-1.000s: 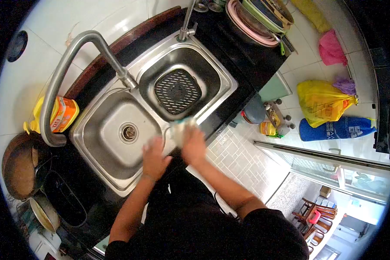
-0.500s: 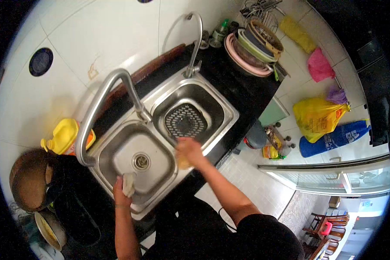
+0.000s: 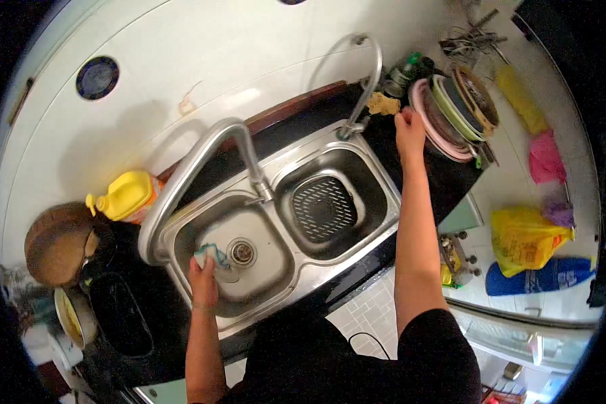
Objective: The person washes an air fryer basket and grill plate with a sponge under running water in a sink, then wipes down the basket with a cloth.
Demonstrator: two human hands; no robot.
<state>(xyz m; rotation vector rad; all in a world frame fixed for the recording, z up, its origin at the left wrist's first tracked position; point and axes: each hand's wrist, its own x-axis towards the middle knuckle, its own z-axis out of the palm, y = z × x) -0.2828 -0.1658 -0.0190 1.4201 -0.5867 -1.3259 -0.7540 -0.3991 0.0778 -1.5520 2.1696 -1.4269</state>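
My left hand (image 3: 203, 283) is closed around a crumpled white and teal cloth (image 3: 213, 256), held over the left basin (image 3: 262, 269) beside its drain. At the back right corner, my right hand (image 3: 409, 133) is stretched out with its fingers bent together. A crumpled yellow-tan cloth or sponge (image 3: 384, 104) is at those fingertips, next to the thin tap (image 3: 377, 74); the exact contact is hard to see. The right basin (image 3: 377, 195) has a dark slotted drain tray (image 3: 324, 209) inside. A large curved faucet (image 3: 202, 145) arches over the left basin.
Stacked basins (image 3: 451, 114) stand right of my right hand, with a green-capped bottle (image 3: 405, 71) behind. On the left are a yellow jug (image 3: 129, 194), a brown pan (image 3: 64, 236) and a black tray (image 3: 120, 315). Bags, including a yellow one (image 3: 525, 239), hang at right.
My right hand has gone from the sink's front edge to the back right corner, taking the yellowish cloth or sponge along. My left hand stays over the left basin with its cloth. The view has turned.
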